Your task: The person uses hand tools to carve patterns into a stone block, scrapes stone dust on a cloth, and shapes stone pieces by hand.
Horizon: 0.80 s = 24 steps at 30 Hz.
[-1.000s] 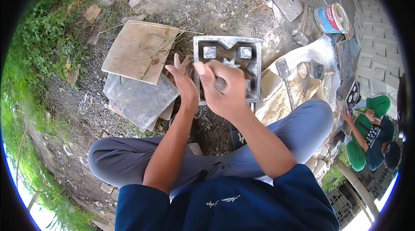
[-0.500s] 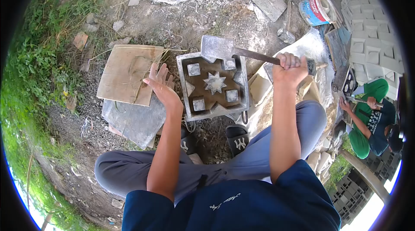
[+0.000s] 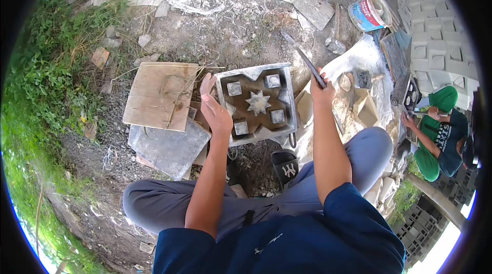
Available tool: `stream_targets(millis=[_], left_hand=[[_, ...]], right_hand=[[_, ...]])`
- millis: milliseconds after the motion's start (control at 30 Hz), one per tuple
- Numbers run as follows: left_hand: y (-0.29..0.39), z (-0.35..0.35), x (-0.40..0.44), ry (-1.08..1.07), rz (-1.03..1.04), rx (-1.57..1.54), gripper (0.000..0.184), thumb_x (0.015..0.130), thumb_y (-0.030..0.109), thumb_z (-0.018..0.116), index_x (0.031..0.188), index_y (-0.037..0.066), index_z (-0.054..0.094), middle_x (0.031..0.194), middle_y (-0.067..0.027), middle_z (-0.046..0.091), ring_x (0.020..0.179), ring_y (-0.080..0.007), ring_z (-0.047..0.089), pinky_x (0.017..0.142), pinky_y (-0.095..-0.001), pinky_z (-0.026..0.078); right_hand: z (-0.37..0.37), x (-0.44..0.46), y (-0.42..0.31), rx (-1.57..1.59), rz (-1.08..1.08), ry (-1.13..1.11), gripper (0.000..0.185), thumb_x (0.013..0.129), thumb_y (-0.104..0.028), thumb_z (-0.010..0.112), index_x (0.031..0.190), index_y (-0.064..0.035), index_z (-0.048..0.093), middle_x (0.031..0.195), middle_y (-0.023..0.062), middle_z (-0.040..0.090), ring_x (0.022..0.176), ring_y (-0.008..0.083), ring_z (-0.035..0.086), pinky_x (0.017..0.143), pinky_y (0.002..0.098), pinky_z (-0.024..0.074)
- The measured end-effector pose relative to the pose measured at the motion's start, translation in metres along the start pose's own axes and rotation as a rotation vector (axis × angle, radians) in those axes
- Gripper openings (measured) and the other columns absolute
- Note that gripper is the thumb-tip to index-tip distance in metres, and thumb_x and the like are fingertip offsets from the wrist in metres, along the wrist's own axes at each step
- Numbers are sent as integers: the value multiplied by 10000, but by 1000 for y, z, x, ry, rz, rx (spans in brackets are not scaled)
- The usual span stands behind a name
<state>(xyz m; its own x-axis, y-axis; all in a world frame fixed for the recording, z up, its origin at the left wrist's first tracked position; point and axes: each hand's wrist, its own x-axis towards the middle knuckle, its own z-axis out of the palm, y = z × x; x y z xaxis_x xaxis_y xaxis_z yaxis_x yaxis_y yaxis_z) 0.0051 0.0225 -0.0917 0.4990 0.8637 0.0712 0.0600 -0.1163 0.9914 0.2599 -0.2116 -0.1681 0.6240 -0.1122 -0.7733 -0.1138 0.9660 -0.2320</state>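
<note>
I've got the mold point(image 3: 293, 101) just above ctr of frame, a squarish greyish tray on the ground, approx. level, tilted a bit in view. Inside: 4 sq. blocks, one nr each corner, plus a star point(image 3: 258, 102) in the mid. L hand point(image 3: 216, 112) is nr the mold's L side, fingers extended & upright, palm turned twd it, gripping nothing; can't tell if it touches the rim. R hand point(image 3: 323, 91), R of ctr, is wrapped round the lower end of a long dark tool point(image 3: 301, 54), which slants up-L, its far tip above the mold's top R corner, seen nearly edge-on.

L of ctr I see a brown board point(image 3: 156, 97) lying partly over a grey slab point(image 3: 166, 146). R of the mold: a white sheet point(image 3: 361, 55) w/ pale chunks on it. Paint bucket point(image 3: 365, 14) sits upper R, tipped in view. Black sandal point(image 3: 285, 166) below the mold, lower ctr. Far R edge, co-worker point(image 3: 451, 138) in green trousers, bent over work, hands apart from my two.
</note>
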Motion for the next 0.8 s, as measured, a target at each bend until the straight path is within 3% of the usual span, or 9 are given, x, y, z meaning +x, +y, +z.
stream_targets(millis=[33, 67, 133, 167, 233, 333, 400, 633, 800], left_hand=[[2, 2, -4, 1, 91, -3, 677, 1098, 468, 159, 1393, -43, 492, 1336, -216, 577, 1248, -326, 548, 1077, -432, 379], [9, 0, -9, -19, 105, 26, 650, 1104, 434, 171, 1362, -51, 517, 1328, -217, 584, 1243, -323, 552, 1070, -442, 386], [12, -3, -22, -42, 166, 57, 631, 1104, 430, 192, 1348, -39, 536, 1318, -218, 589, 1233, -345, 555, 1062, -449, 391], [11, -6, -34, -49, 167, 57, 631, 1104, 430, 192, 1348, -39, 536, 1318, -218, 589, 1233, -345, 555, 1062, -449, 391], [12, -12, -52, -29, 206, 204, 623, 1104, 429, 200, 1342, -32, 544, 1315, -220, 588, 1231, -374, 547, 1054, -460, 397], [15, -15, -73, -46, 205, 243, 624, 1104, 433, 203, 1339, -31, 546, 1317, -220, 586, 1243, -385, 536, 1052, -469, 399], [17, -1, -71, -57, 277, 171, 608, 1104, 425, 214, 1346, -27, 540, 1333, -208, 576, 1246, -392, 526, 1058, -482, 393], [96, 27, -100, -161, 511, 284, 539, 1092, 374, 272, 1367, -20, 516, 1351, -236, 547, 1285, -419, 473, 1096, -500, 354], [118, 21, -135, -271, 637, 365, 549, 1091, 389, 270, 1364, -14, 524, 1345, -238, 551, 1289, -421, 465, 1099, -510, 346]], right_hand=[[-15, -7, -3, -63, -5, 19, 319, 1086, -275, 355, 966, -1, 468, 1092, 225, 605, 1134, 381, 600, 1146, 564, 392], [-22, -24, -7, -59, 0, 18, 319, 1086, -275, 355, 966, -1, 468, 1092, 225, 605, 1134, 381, 600, 1146, 564, 392], [-35, -64, -19, -553, 46, -1, 354, 1081, -268, 387, 1203, 40, 512, 1293, 247, 545, 1270, 369, 517, 1126, 527, 419], [-43, -77, -30, -546, 43, 2, 354, 1081, -268, 387, 1203, 40, 512, 1293, 247, 545, 1270, 369, 517, 1126, 527, 419], [-47, -96, -50, -819, 30, -137, 459, 1076, -265, 417, 1448, 4, 404, 1457, 208, 451, 1320, 358, 483, 1140, 514, 405], [-56, -127, -84, -950, 35, -304, 460, 1063, -253, 467, 1437, 14, 444, 1443, 183, 487, 1344, 330, 473, 1092, 463, 444], [-49, -148, -119, -953, -32, -365, 453, 1067, -248, 434, 1441, 7, 441, 1448, 146, 517, 1276, 317, 558, 1083, 478, 455], [30, -247, -195, -964, -230, -659, 462, 1092, -238, 302, 1470, 11, 395, 1443, 169, 528, 1278, 311, 561, 1057, 452, 499], [64, -293, -250, -1110, -291, -814, 449, 1083, -266, 372, 1426, 6, 472, 1374, 169, 591, 1223, 293, 605, 1011, 421, 516]])
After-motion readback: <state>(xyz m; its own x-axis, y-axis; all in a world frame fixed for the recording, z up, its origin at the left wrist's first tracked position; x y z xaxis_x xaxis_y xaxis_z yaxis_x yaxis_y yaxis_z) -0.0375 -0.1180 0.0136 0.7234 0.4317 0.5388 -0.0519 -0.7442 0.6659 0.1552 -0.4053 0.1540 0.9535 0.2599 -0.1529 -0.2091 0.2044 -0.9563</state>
